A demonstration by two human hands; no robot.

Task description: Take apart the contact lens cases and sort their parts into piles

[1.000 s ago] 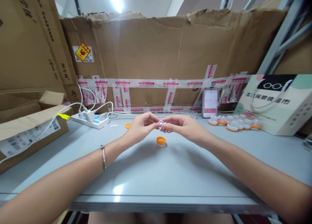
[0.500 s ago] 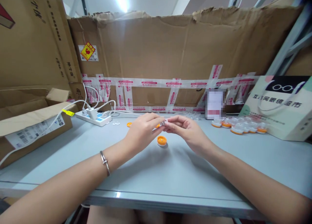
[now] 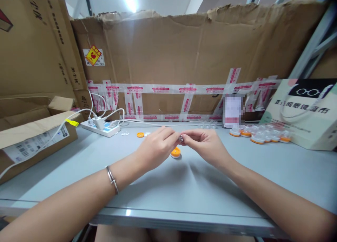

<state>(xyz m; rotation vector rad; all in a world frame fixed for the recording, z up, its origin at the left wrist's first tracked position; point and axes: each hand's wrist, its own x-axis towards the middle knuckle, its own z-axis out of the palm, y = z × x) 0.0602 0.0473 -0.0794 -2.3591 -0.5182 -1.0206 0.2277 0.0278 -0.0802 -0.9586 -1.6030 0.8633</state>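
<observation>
My left hand [image 3: 159, 146] and my right hand [image 3: 204, 143] meet above the middle of the table, fingertips pinched together. Between them shows a small silvery piece [image 3: 180, 138], mostly covered by the fingers and too small to name. Just below, an orange and white round plastic part [image 3: 175, 152] rests on the table, partly hidden by my left hand. Behind my left hand lie an orange ring [image 3: 140, 134] and a white ring [image 3: 146, 134], the latter partly covered.
A white power strip [image 3: 101, 127] with cables and an opened cardboard box [image 3: 39, 136] stand at left. Several orange and clear round parts [image 3: 271, 134] sit at right, by a paper bag [image 3: 305, 112] and a phone-like screen [image 3: 233, 110]. Clear small parts [image 3: 207, 124] lie at the back.
Both hands have come slightly lower, and my left hand has turned so its fingers cover more. It now overlaps the orange and white part; the orange ring behind is more exposed.
</observation>
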